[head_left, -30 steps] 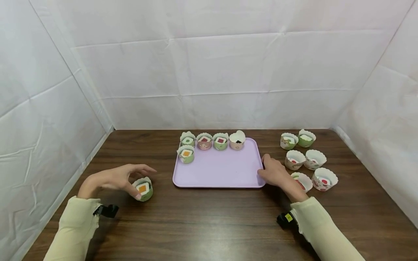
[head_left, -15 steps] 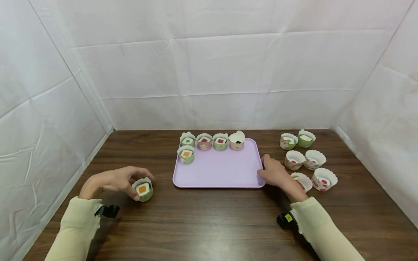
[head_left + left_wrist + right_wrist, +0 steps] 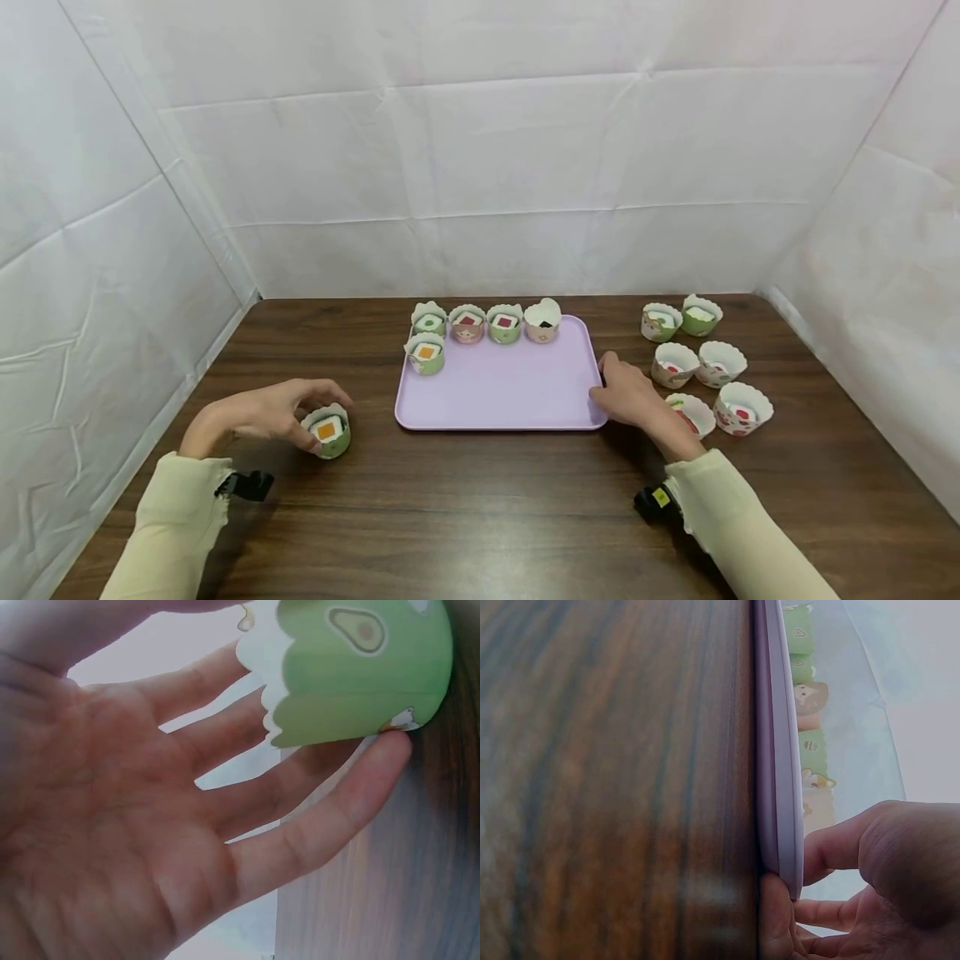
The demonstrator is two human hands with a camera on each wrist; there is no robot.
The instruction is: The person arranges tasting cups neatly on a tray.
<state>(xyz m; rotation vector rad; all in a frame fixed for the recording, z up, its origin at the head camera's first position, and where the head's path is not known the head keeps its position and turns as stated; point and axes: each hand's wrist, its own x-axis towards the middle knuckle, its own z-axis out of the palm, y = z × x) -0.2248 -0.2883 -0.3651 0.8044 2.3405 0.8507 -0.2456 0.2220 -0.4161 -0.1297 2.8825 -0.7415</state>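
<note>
At the left of the table, my left hand (image 3: 273,414) curls round a green paper baking cup (image 3: 337,444), thumb on its near side and fingers behind it. Inside the cup sits a white, sushi-like piece with an orange square centre. Avocado prints show on the cup's scalloped wall (image 3: 352,682) in the left wrist view, with fingertips against it. A pale purple tray (image 3: 495,408) lies mid-table. My right hand (image 3: 628,396) pinches its right edge near the front corner; the right wrist view shows the thumb over the tray's rim (image 3: 786,787) and a finger below.
Filled baking cups line the tray's back edge, including a pink one (image 3: 468,327), and one green cup (image 3: 426,362) stands in front at the left. Several more, such as a dotted white cup (image 3: 742,412), stand right of the tray. White cloth (image 3: 510,150) encloses the table's back and sides.
My left fingers and thumb have closed in round the green baking cup, which stays in about the same place. The right hand keeps its hold on the tray's edge.
</note>
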